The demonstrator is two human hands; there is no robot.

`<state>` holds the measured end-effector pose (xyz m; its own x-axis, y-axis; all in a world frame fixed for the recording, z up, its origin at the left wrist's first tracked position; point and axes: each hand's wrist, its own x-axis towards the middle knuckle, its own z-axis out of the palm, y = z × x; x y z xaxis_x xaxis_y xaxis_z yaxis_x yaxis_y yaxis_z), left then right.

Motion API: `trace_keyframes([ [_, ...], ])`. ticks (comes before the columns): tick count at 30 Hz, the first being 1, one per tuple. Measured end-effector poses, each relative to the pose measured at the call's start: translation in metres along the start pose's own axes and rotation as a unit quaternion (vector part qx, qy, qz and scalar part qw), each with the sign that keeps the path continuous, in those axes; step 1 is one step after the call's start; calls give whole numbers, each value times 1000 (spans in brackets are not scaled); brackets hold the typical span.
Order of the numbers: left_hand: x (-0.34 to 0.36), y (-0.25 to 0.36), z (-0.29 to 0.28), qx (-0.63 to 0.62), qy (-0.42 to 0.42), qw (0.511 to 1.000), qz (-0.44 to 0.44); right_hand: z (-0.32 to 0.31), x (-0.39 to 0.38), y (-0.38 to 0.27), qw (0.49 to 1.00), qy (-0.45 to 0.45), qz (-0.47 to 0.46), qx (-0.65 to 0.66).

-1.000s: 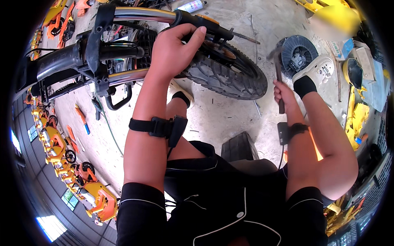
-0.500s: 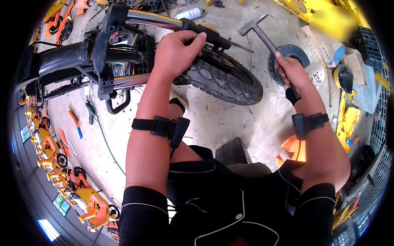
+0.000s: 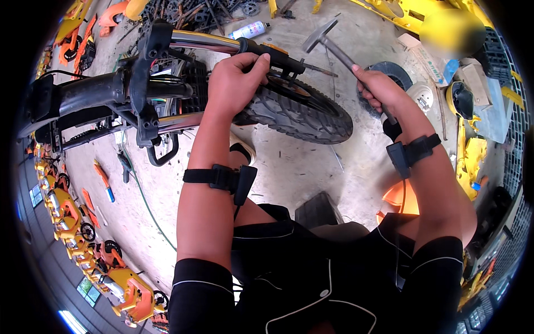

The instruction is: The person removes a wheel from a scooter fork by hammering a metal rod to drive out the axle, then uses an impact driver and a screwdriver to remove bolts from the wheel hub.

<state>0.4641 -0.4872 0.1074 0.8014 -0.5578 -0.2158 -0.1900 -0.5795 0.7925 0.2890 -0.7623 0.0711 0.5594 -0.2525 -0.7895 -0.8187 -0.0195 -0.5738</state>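
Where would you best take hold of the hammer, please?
On the lower end of its handle, as the right hand does now, coming from the person's right. The hammer slants up-left with its metal head at the far end, leaving the near handle free.

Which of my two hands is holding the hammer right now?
Your right hand grips the hammer by its handle, head raised; your left hand grips the handlebar.

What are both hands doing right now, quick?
Left hand: closed around the black handlebar grip, above the front tyre.
Right hand: closed on the hammer handle, its head raised.
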Motion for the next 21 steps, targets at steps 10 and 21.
trace_keyframes([
  [10,1,0,-1,2,-8,1000,-12,8,0,9,999,4,28,25],
  [21,1,-2,-1,11,-10,1000,0,4,2,8,996,-43,48,56],
])
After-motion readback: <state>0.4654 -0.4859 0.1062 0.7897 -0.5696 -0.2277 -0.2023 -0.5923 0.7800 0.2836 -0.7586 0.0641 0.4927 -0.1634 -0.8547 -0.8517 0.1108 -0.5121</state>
